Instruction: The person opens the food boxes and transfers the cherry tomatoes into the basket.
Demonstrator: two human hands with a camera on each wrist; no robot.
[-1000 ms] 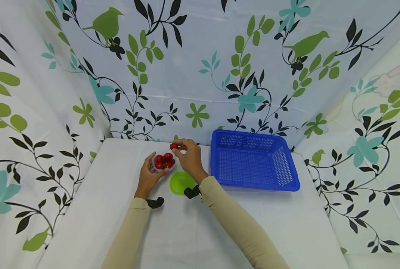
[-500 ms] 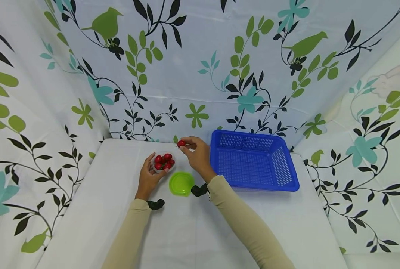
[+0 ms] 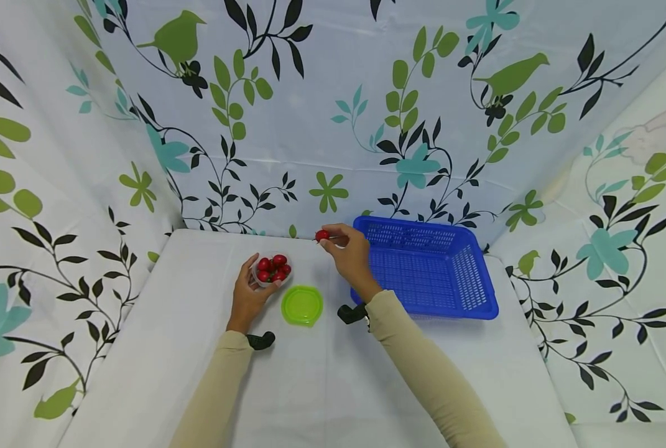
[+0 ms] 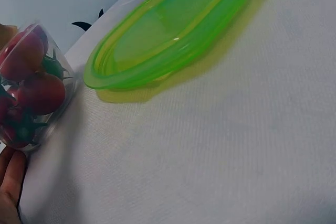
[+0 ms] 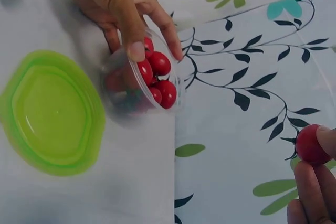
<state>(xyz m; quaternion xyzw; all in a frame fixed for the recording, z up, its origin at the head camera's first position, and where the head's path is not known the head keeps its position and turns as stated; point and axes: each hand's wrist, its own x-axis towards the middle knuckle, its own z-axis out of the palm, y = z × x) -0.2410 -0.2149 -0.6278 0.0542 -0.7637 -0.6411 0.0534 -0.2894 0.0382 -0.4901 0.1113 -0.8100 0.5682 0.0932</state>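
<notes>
My left hand [image 3: 245,300] grips a small clear plastic tub [image 5: 119,98], its thumb over the rim. Several red cherry tomatoes [image 5: 160,64] with green stems fill the tub, which stands on the white table. Between thumb and fingertips my right hand [image 3: 355,254] pinches one cherry tomato [image 3: 322,235], its green stem pointing away from the fingers. That hand is raised near the table's far edge, overlapping the left side of the blue basket in the head view. A bright green plastic lid [image 3: 302,305] lies on the table just right of the tub.
A blue perforated plastic basket [image 3: 425,277] stands at the right of the white table [image 3: 310,386], close to its far edge. Behind and on both sides hangs a white curtain [image 3: 288,124] printed with leaves and birds. Dark wrist-worn devices [image 3: 261,340] stick out from both wrists.
My right hand has moved right, away from the tub toward the blue basket, carrying the cherry tomato. The left hand, the tub and the lid have stayed in place.
</notes>
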